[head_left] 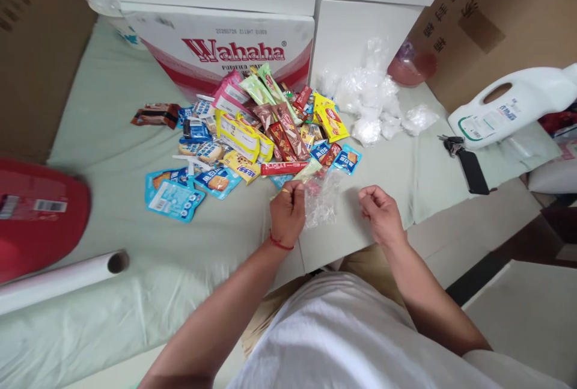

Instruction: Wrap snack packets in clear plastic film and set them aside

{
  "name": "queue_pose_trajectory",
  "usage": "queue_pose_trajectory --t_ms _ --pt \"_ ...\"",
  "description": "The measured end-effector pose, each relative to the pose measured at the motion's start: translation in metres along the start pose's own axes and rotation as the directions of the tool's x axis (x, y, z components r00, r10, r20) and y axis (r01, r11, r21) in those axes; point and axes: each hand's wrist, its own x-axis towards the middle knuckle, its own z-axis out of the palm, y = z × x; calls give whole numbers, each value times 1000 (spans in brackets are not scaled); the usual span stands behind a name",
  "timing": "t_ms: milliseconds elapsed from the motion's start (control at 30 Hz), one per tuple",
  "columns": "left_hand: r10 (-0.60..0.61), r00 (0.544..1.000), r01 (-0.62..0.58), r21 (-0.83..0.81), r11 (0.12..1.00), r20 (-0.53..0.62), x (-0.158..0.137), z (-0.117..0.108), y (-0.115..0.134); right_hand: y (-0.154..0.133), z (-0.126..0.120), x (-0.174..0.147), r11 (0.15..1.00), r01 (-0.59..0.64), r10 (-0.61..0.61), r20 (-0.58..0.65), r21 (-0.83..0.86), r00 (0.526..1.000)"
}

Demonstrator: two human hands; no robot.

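My left hand [287, 213], with a red string at the wrist, is closed on a clear plastic bag [323, 204]. The bag spreads to the right of the fingers, low over the table. To its right, apart from it, my right hand [383, 214] is closed with thumb and fingers pressed together; anything inside is too small or hidden. Just beyond both hands lies a heap of wrapped snacks, among them a red wafer packet [283, 168], a yellow packet [331, 119] and a blue biscuit packet [346, 159].
A pile of crumpled clear bags [367, 97] sits behind my right hand. White cartons [225, 46] stand at the back. At the right are a white jug [509, 109], a black phone-like object [472, 171] and keys [451, 143]. A red container [40, 220] and a white roll [63, 281] are left.
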Motion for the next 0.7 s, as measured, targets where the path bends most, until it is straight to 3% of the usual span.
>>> queue_pose_trajectory --t_ms 133,233,300,400,467,600,700 --pt "166 984 -173 112 979 65 -11 1 3 -10 38 -13 982 -151 117 272 108 955" --pt "318 932 -345 158 925 175 -17 2 3 -14 61 -17 981 -127 86 259 145 962" --pt "349 907 -394 181 901 236 -19 2 3 -14 68 -16 984 -91 58 212 150 976" --pt "315 904 -369 154 917 289 -22 3 3 -12 65 -13 983 -46 15 170 175 985" --pt "285 911 -313 49 949 300 -24 4 4 -11 59 -11 980 -47 15 161 193 987" --pt "169 977 -143 -187 972 127 -24 11 12 -8 52 -12 989 -29 7 150 143 989" --pt "75 994 -66 -115 991 77 -20 16 21 -7 49 -13 998 17 -27 180 59 983"
